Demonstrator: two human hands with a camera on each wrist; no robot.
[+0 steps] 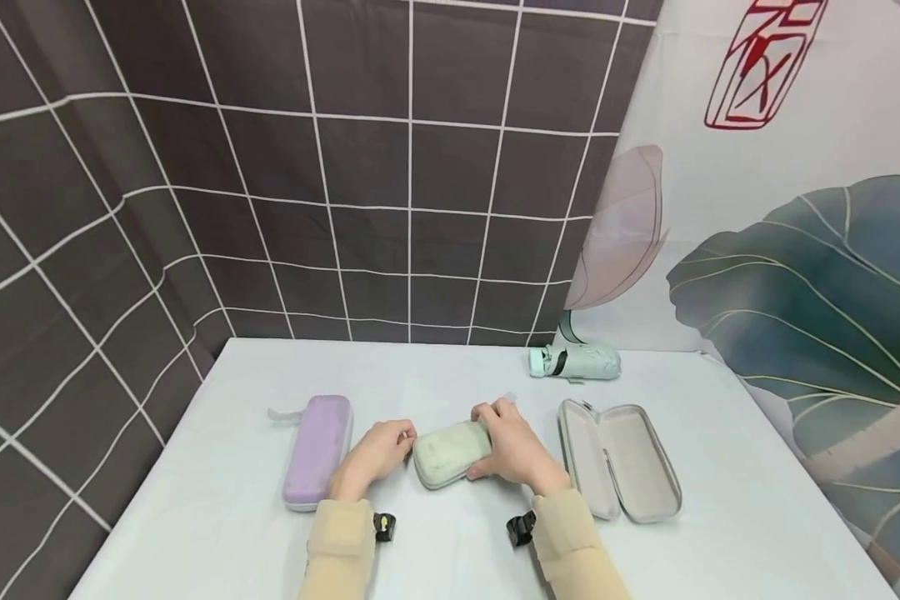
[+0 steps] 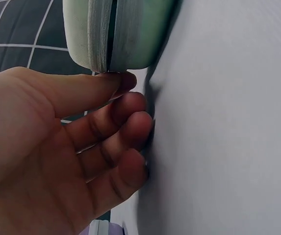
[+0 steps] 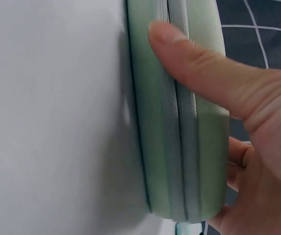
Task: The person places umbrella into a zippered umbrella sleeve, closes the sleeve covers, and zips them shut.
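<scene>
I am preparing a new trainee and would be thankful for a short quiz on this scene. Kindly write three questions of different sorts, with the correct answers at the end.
1. Open question: what lies near the far edge of the white table?

2. True or false: the purple case lies nearer to the right hand than to the left hand.

3. Multiple choice: which case does the right hand grip?
A. the purple one
B. the light green one
C. the one lying open

Key:
1. A folded mint-green umbrella.
2. False; it lies beside the left arm and hand.
3. B.
</scene>
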